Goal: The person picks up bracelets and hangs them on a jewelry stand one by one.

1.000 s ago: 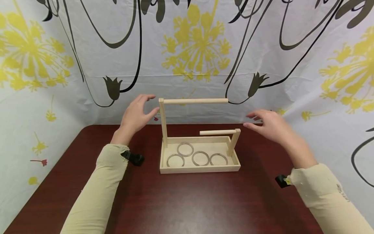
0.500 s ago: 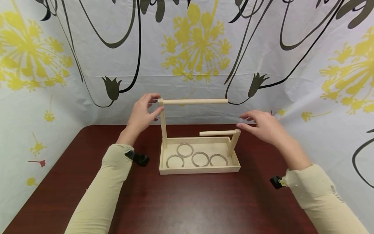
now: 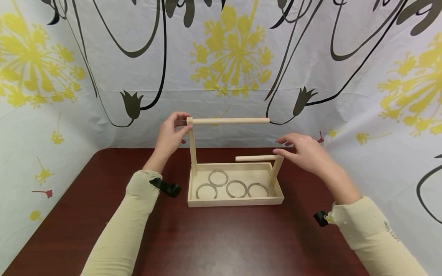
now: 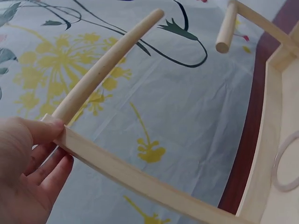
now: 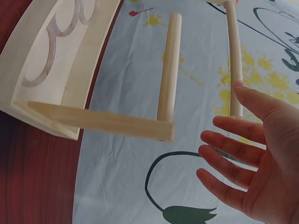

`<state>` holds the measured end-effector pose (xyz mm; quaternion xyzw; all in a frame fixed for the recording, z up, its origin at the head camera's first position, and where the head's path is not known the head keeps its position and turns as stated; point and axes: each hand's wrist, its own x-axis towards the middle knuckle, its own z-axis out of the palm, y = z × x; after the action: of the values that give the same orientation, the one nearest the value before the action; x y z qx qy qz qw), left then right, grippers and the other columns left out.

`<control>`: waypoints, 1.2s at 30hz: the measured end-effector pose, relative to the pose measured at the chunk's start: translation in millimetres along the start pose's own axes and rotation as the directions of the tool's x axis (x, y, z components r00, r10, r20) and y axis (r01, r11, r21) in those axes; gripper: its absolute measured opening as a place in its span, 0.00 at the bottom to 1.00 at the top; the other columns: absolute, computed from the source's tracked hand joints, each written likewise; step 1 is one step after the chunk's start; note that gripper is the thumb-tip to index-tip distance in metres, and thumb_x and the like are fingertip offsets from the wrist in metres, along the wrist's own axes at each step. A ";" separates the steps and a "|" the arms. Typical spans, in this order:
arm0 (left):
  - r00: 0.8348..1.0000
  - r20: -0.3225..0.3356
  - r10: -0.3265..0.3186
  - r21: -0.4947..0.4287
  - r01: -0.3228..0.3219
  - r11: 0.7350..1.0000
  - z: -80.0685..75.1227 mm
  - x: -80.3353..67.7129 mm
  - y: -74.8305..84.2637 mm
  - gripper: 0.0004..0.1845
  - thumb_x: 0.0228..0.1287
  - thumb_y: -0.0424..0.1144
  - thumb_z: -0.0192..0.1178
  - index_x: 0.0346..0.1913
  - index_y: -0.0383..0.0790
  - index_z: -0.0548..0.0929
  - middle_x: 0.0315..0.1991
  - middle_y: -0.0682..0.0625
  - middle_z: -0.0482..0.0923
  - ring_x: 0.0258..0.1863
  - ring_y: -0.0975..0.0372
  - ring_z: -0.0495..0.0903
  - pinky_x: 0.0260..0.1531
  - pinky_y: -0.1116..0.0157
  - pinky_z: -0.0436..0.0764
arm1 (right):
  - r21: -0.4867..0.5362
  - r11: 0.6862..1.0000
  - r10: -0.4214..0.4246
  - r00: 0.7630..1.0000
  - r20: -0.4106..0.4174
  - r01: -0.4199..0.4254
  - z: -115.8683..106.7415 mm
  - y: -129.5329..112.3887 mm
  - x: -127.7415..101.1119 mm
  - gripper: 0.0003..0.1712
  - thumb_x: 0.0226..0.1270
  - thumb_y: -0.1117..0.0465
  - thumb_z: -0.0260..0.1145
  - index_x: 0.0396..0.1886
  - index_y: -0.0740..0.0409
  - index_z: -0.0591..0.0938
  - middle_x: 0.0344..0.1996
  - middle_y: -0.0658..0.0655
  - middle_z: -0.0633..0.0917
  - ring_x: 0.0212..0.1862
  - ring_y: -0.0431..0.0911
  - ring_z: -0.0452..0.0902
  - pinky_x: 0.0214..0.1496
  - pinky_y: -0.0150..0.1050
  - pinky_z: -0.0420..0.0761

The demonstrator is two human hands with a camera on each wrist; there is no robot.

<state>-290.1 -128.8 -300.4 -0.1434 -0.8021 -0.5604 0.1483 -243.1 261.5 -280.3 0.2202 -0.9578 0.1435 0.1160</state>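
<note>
A pale wooden rack has a shallow tray [image 3: 235, 202] as its base, a tall post [image 3: 192, 153] at the left and a short post [image 3: 275, 173] at the right. Each post carries a round bar pointing inward: an upper bar [image 3: 231, 121] and a lower bar [image 3: 257, 158]. My left hand [image 3: 168, 134] pinches the tall post's top end, its thumb on the near side in the left wrist view. Fingers apart and holding nothing, my right hand [image 5: 261, 154] hovers by the short post's top. Several translucent greyish bangle-like rings [image 3: 218, 170] lie flat in the tray.
The rack stands on a dark red-brown table [image 3: 221, 237], toward its back edge. Behind and at both sides hangs a white cloth [image 3: 221, 103] with yellow and dark plant prints. Dark wrist cameras [image 3: 169, 188] sit at both sleeve cuffs.
My left hand has moved right onto the tall post's top and taken hold of it. My right hand has come left and slightly down toward the short post. The rings stay put in the tray.
</note>
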 end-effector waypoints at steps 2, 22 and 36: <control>1.000 0.000 -0.019 -0.026 0.019 0.999 -0.8 -0.2 -1.8 0.19 0.71 0.35 0.61 0.62 0.38 0.75 0.58 0.39 0.79 0.57 0.50 0.80 0.20 0.71 0.79 | 0.000 1.000 -0.001 1.000 0.011 0.001 2.3 -2.2 0.0 0.24 0.69 0.44 0.66 0.55 0.56 0.83 0.53 0.58 0.86 0.54 0.55 0.82 0.55 0.55 0.79; 0.999 0.014 0.031 -0.121 -0.029 0.992 -3.3 7.6 -19.2 0.19 0.69 0.33 0.63 0.60 0.35 0.76 0.53 0.39 0.79 0.48 0.62 0.79 0.20 0.69 0.79 | 0.069 0.996 -0.052 0.999 -0.007 0.052 13.2 -30.6 4.3 0.24 0.68 0.44 0.67 0.56 0.52 0.83 0.54 0.56 0.85 0.56 0.54 0.81 0.54 0.53 0.81; 0.998 0.011 0.054 -0.144 -0.052 0.988 -2.5 7.1 -20.6 0.18 0.68 0.31 0.62 0.59 0.33 0.76 0.51 0.41 0.79 0.45 0.67 0.78 0.22 0.70 0.79 | 0.135 0.977 -0.157 0.986 -0.063 0.165 26.5 -56.1 6.2 0.18 0.64 0.53 0.73 0.53 0.49 0.85 0.50 0.49 0.87 0.51 0.48 0.83 0.53 0.47 0.82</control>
<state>-304.5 -137.5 -314.4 -0.1792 -0.7566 -0.6115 0.1466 -227.2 202.1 -290.7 0.3008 -0.9211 0.2063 0.1365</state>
